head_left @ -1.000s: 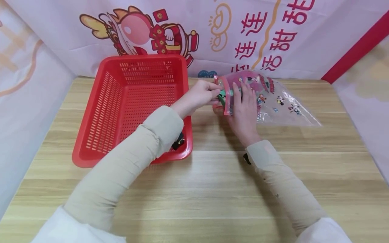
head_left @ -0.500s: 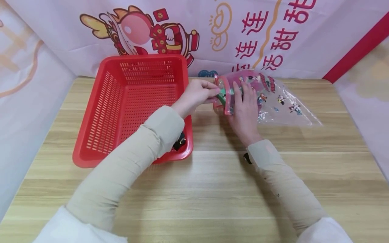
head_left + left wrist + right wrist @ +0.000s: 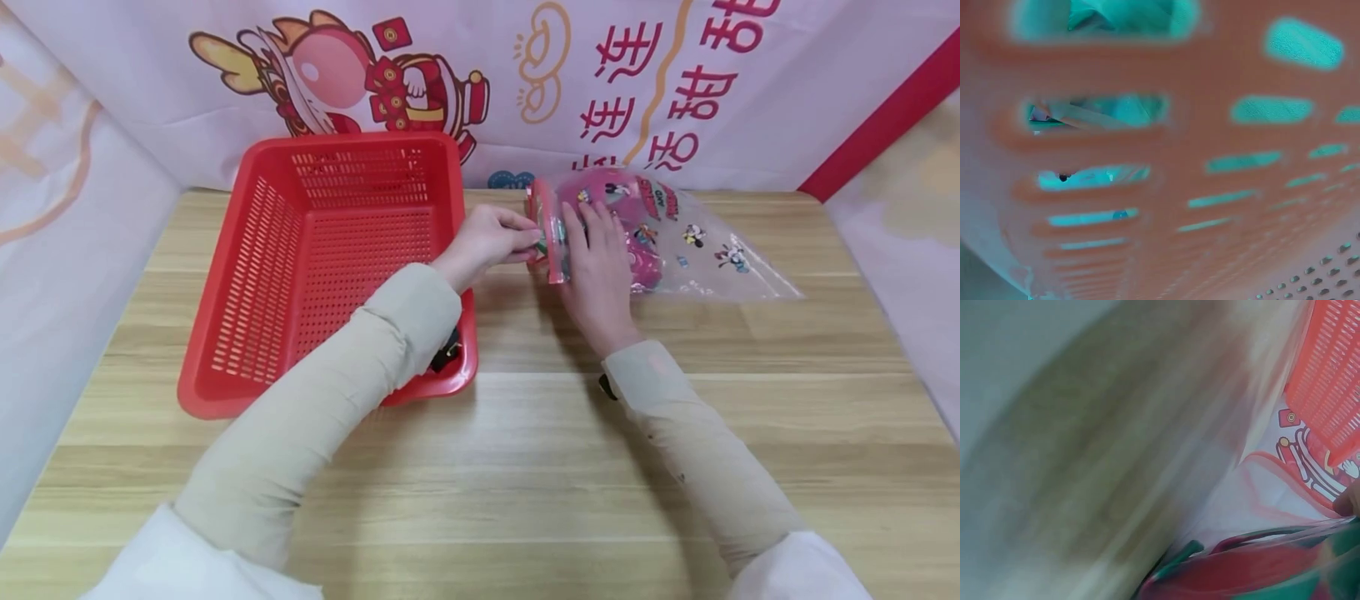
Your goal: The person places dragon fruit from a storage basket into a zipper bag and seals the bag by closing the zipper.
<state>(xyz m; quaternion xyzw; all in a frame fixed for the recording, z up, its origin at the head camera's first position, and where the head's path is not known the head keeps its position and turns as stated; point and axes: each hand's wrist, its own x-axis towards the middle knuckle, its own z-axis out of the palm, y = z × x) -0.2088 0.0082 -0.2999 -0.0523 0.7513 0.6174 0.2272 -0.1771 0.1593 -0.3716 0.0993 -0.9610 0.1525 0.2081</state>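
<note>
My left hand point(image 3: 491, 242) pinches with thumb and fingertips at the red-edged mouth of a clear plastic zip bag point(image 3: 720, 250) printed with cartoon figures. A green piece point(image 3: 542, 247) shows at those fingertips, just inside the mouth. My right hand point(image 3: 600, 275) lies over the bag behind the mouth, fingers extended across the plastic, its thumb hidden. Something pink point(image 3: 641, 196) fills part of the bag. In the right wrist view, red and green material point(image 3: 1260, 569) lies inside the plastic, and a left fingertip point(image 3: 1349, 501) touches the red edge.
A red perforated basket point(image 3: 457, 183) stands left of the bag, under my left forearm; its wall fills the left wrist view. A small black object point(image 3: 447, 352) shows at its near right corner. A printed white cloth point(image 3: 525, 50) hangs behind the wooden table point(image 3: 480, 500).
The green piece has gone further into the bag, with less showing at the mouth. The bag's mouth has tipped slightly and its plastic has spread. Both hands stay nearly in place.
</note>
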